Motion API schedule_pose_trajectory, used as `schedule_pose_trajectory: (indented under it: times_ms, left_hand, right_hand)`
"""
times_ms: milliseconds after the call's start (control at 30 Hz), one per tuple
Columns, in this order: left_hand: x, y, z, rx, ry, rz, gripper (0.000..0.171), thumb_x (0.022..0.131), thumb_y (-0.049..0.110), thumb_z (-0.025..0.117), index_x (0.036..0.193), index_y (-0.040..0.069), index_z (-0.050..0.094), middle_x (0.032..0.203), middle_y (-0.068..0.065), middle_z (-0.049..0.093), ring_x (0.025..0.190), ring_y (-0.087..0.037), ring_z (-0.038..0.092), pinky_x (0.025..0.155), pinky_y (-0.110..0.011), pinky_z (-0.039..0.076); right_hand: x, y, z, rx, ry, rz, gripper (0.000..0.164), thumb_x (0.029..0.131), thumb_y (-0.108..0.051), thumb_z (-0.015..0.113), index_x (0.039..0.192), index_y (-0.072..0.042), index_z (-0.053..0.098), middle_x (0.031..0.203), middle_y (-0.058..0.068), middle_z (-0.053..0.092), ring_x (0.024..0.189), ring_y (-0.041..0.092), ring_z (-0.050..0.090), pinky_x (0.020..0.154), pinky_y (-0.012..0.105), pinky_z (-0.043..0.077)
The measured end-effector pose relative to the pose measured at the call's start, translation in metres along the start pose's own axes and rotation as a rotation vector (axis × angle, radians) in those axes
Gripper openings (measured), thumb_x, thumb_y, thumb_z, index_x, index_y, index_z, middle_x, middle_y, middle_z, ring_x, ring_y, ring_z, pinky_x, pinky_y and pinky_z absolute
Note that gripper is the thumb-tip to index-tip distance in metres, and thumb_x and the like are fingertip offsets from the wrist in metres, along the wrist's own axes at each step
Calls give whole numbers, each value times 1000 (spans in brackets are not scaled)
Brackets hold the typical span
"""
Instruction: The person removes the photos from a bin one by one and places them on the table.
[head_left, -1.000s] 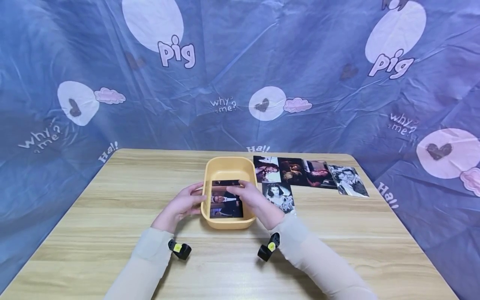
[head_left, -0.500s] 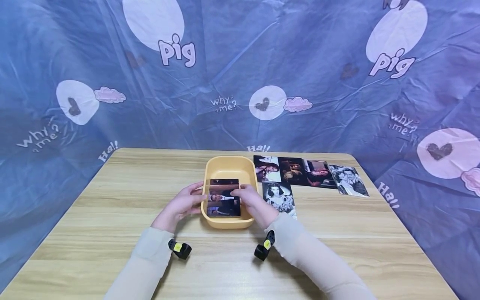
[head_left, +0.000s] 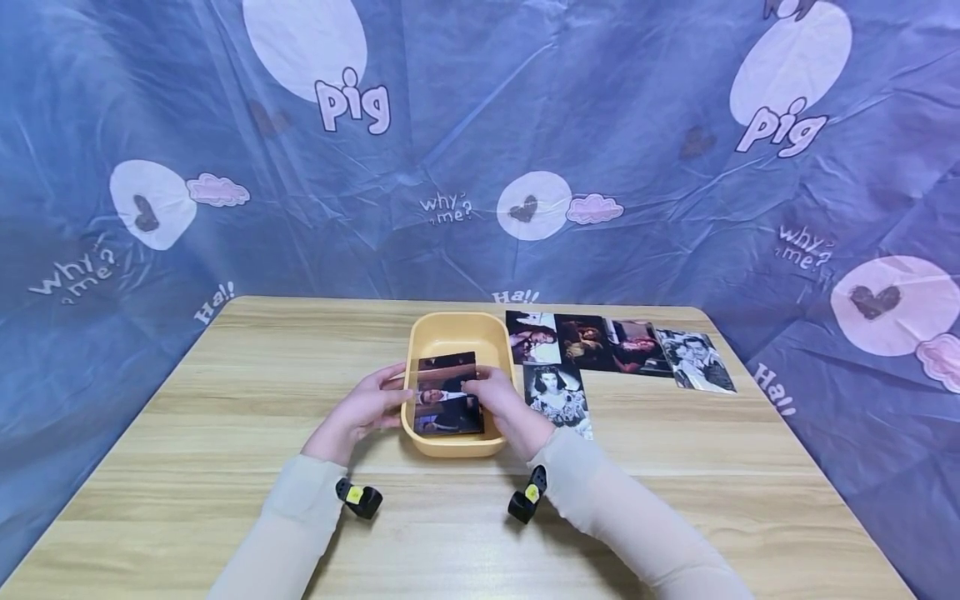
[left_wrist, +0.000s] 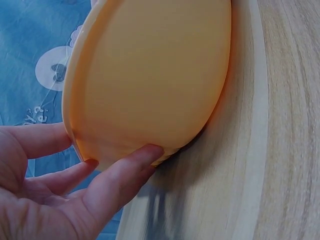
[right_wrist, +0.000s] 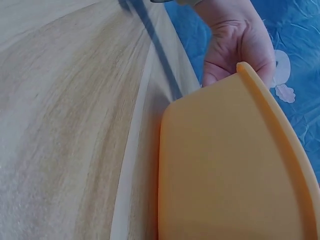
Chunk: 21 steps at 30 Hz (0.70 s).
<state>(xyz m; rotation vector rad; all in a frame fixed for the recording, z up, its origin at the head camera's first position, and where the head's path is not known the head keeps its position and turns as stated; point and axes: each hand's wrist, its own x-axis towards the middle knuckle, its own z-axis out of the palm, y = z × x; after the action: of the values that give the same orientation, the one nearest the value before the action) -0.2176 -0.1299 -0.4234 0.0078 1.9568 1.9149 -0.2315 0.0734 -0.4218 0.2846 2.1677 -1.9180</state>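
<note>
A yellow plastic basin [head_left: 456, 450] stands on the table in the middle of the head view. My left hand [head_left: 369, 408] grips its left side, thumb over the rim and fingers against the outer wall; the left wrist view shows several fingers on that wall [left_wrist: 150, 90]. Inside the basin lies a colour photo [head_left: 442, 417] of a person in a dark suit, slightly askew, with a dark edge of more photos under its right side. My right hand [head_left: 508, 407] reaches over the right rim and pinches the photo's right edge, its fingers hidden beneath. In the right wrist view the basin wall covers the fingers.
Right of the basin, several photos lie in a row along the back of the wooden table [head_left: 225, 467], among them a black-and-white photo of a couple [head_left: 697, 360]. A black-and-white portrait photo [head_left: 557, 396] lies in front, close to my right wrist. A blue printed curtain [head_left: 450, 125] hangs behind.
My right hand has shifted a little left and toward me, its thumb moving to the photo's right edge. The photo has slid left and turned slightly. The left hand and basin stay put.
</note>
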Motion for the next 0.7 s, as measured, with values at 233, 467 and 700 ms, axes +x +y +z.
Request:
schedule_pose_trajectory:
  times_ms: [233, 467, 700]
  left_hand:
    - [0, 1, -1, -6, -5, 3, 65, 96, 0, 49, 153, 1, 19, 152, -29, 30, 129, -43, 47, 93, -47, 56]
    - [-1, 1, 0, -3, 0, -9, 65, 95, 0, 51, 152, 2, 20, 152, -29, 29, 129, -44, 48, 92, -46, 57]
    - [-1, 2, 0, -9, -1, -4, 65, 95, -1, 49, 153, 1, 19, 152, -29, 29, 129, -45, 47, 92, -46, 57]
  right_hand:
    - [-3, -1, 1, 41, -29, -49, 69, 78, 16, 53, 142, 4, 33, 81, 2, 47, 58, 7, 44, 50, 14, 38]
    - [-5, -1, -1, 38, -52, -97, 70, 80, 18, 51, 144, -1, 31, 85, 6, 57, 66, 12, 57, 57, 18, 50]
    - [-7, -19, -21, 81, 20, -125, 66, 83, 16, 54, 143, -2, 38, 83, 2, 49, 65, 8, 53, 60, 15, 50]
